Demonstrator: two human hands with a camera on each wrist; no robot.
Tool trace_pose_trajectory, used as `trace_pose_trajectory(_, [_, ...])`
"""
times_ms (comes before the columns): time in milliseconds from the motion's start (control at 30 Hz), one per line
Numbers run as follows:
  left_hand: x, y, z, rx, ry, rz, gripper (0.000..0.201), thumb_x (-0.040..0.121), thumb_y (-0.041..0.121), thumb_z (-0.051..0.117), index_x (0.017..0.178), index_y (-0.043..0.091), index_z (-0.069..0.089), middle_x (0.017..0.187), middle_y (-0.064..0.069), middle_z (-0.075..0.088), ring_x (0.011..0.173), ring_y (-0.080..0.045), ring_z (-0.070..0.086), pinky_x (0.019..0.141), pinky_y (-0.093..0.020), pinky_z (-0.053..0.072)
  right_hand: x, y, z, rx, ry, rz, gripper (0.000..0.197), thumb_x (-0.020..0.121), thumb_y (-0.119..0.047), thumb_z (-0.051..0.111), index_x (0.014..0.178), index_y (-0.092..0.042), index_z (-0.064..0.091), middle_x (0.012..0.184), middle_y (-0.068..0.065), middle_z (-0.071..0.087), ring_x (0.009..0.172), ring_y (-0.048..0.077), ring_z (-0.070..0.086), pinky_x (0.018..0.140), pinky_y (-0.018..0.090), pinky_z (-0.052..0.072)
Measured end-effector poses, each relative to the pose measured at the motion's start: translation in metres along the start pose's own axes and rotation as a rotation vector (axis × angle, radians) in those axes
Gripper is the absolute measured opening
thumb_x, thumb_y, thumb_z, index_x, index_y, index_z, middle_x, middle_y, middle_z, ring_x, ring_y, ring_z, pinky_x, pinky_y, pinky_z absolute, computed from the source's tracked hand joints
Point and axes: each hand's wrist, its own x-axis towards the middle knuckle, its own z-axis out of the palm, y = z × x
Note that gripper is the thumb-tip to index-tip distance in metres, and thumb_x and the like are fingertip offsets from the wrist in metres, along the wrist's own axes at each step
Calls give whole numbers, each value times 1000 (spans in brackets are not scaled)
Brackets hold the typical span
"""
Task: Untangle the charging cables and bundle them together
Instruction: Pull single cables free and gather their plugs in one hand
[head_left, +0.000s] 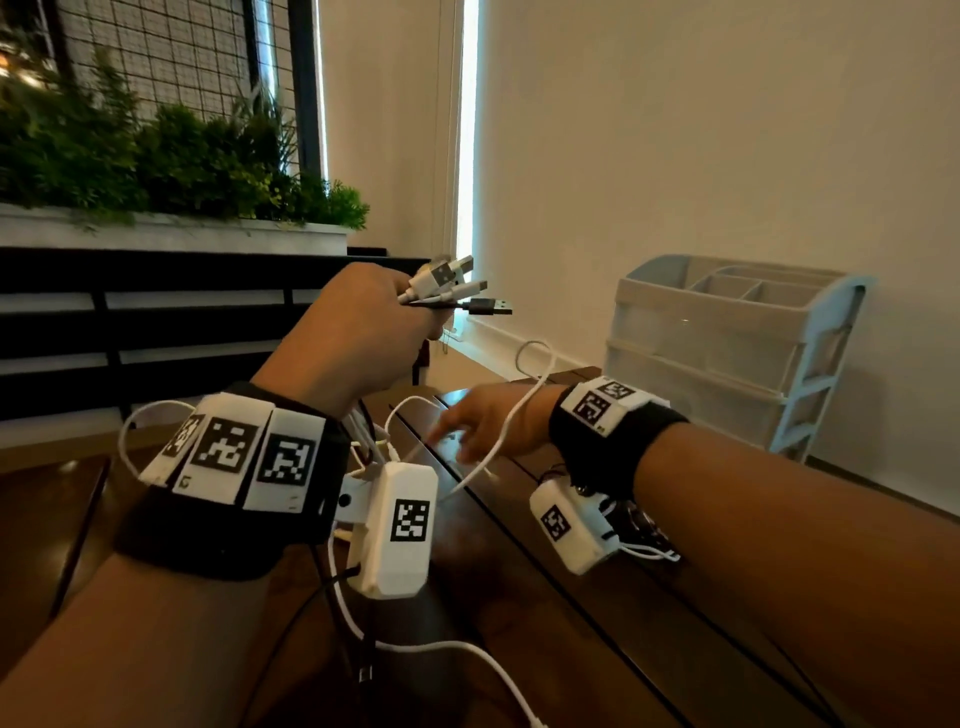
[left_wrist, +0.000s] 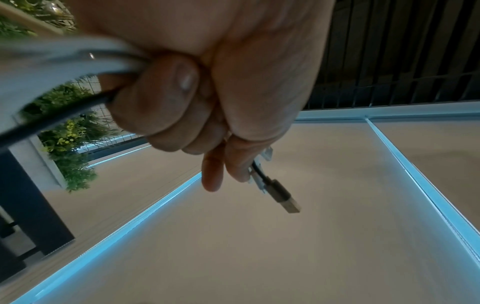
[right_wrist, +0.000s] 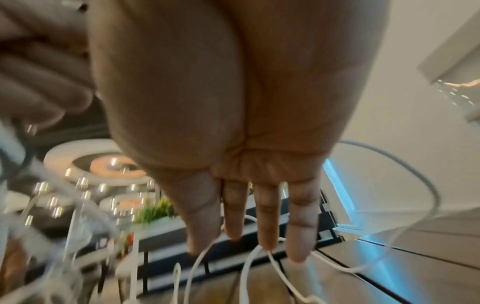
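Note:
My left hand (head_left: 410, 306) is raised above the table and grips a bunch of charging cables. Their plug ends stick out to the right: white USB plugs (head_left: 449, 273) above a black USB plug (head_left: 491, 306). In the left wrist view the left hand (left_wrist: 197, 115) is a fist around white and black cords (left_wrist: 78, 61), and the black plug (left_wrist: 284, 198) pokes out past the thumb. My right hand (head_left: 457, 431) is lower, with its fingers straight. A white cable loop (head_left: 535, 358) drapes over it. The right wrist view shows the fingertips (right_wrist: 267, 242) touching loose white cables (right_wrist: 246, 273).
The dark wooden table (head_left: 545, 623) carries trailing white cable (head_left: 441, 649). A white plastic drawer organiser (head_left: 727, 343) stands at the right by the wall. A planter with green plants (head_left: 171, 156) and a dark slatted railing (head_left: 156, 322) lie behind on the left.

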Motion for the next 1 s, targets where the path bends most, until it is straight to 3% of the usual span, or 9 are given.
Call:
trace_pose_trajectory(100, [0, 1, -6, 38, 77, 7, 20, 93, 28, 60, 79, 15, 66, 64, -2, 57, 50, -12, 45, 38, -19, 34, -14, 7, -19, 198, 99, 4, 45, 90, -11, 62, 133, -18, 55, 131, 3, 59, 115, 21, 58, 98, 36, 49])
trace_pose_trajectory(233, [3, -6, -21, 53, 258, -24, 16, 96, 32, 56, 92, 19, 64, 70, 1, 53, 58, -10, 46, 45, -22, 29, -48, 31, -21, 227, -318, 121, 36, 88, -11, 65, 123, -17, 62, 117, 6, 67, 90, 17, 67, 70, 23, 57])
trace_pose_trajectory(300, [4, -11, -26, 64, 295, -25, 21, 95, 33, 57, 99, 16, 68, 74, -2, 55, 60, -11, 45, 47, -25, 29, -62, 45, -18, 544, -425, 84, 40, 88, -15, 63, 128, -14, 56, 116, 11, 67, 84, 19, 70, 69, 29, 58])
trace_pose_trajectory(433, [2, -6, -22, -6, 243, -35, 17, 94, 31, 59, 88, 17, 66, 68, -1, 55, 58, -11, 47, 47, -27, 31, -68, 53, -29, 1244, -106, 45, 57, 87, -40, 56, 131, -8, 43, 113, 22, 63, 78, 28, 70, 59, 30, 57])
trace_pose_trajectory(533, [-1, 3, -12, -49, 176, 10, 23, 93, 30, 60, 76, 15, 65, 65, -2, 56, 54, -12, 46, 45, -25, 32, -48, 38, -35, 949, 271, 342, 36, 98, -36, 49, 100, -1, 56, 77, 16, 65, 50, 16, 64, 42, 20, 46])
trace_pose_trajectory(667, [-6, 9, 6, -114, 65, 29, 22, 92, 31, 61, 81, 13, 68, 64, -4, 58, 50, -12, 43, 42, -21, 35, -15, 16, -21, 238, 290, 377, 26, 88, -18, 63, 65, -10, 54, 58, 0, 57, 43, 9, 57, 41, 17, 42])
trace_pose_trajectory(767, [-8, 5, 19, -159, 0, 11, 16, 90, 29, 65, 83, 15, 70, 63, -5, 59, 50, -11, 45, 43, -18, 35, 9, 0, -3, -99, 173, 329, 24, 87, -15, 61, 67, -6, 51, 66, 3, 52, 69, 22, 56, 61, 24, 42])
trace_pose_trajectory(867, [-7, -1, 24, -184, -2, -6, 20, 88, 30, 66, 86, 11, 71, 78, -16, 67, 61, -16, 53, 53, -25, 40, 29, -9, 15, -221, 31, 272, 16, 93, -12, 52, 98, -2, 63, 93, 12, 57, 88, 25, 56, 71, 27, 40])
trace_pose_trajectory(1000, [-2, -3, 21, -225, 26, -5, 30, 88, 30, 64, 86, 0, 68, 64, -11, 55, 55, -16, 44, 51, -26, 35, 39, -21, 29, -251, -92, 190, 24, 95, -20, 55, 97, 1, 65, 98, 15, 66, 83, 24, 51, 72, 27, 42])
